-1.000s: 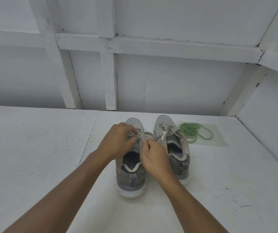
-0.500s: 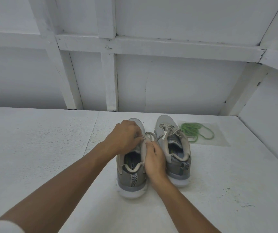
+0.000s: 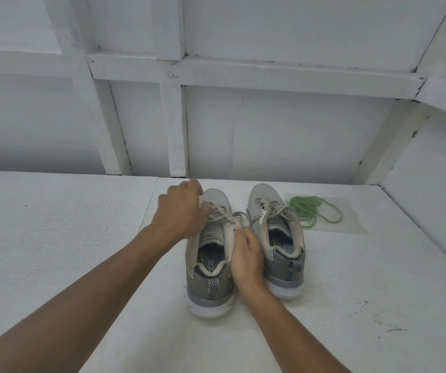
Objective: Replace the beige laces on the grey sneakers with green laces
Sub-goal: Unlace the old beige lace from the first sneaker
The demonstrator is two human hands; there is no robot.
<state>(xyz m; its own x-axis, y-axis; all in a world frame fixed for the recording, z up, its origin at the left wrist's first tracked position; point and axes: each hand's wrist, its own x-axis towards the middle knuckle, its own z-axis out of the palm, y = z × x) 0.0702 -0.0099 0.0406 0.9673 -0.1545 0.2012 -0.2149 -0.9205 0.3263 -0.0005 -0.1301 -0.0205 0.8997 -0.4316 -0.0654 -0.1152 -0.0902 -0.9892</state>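
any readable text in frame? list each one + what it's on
"MORY F": printed on the insole of the left sneaker; the collar hides the start and end of the wording.
Right sneaker insole: a few letters show, too blurred and cut off to read.
No other text can be read.

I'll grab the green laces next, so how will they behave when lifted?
Probably floppy: the green laces lie in loose curls, so they should droop from the grip. Likely very light, being thin cord. Their loops overlap in a tangle, so the bundle may come up together.
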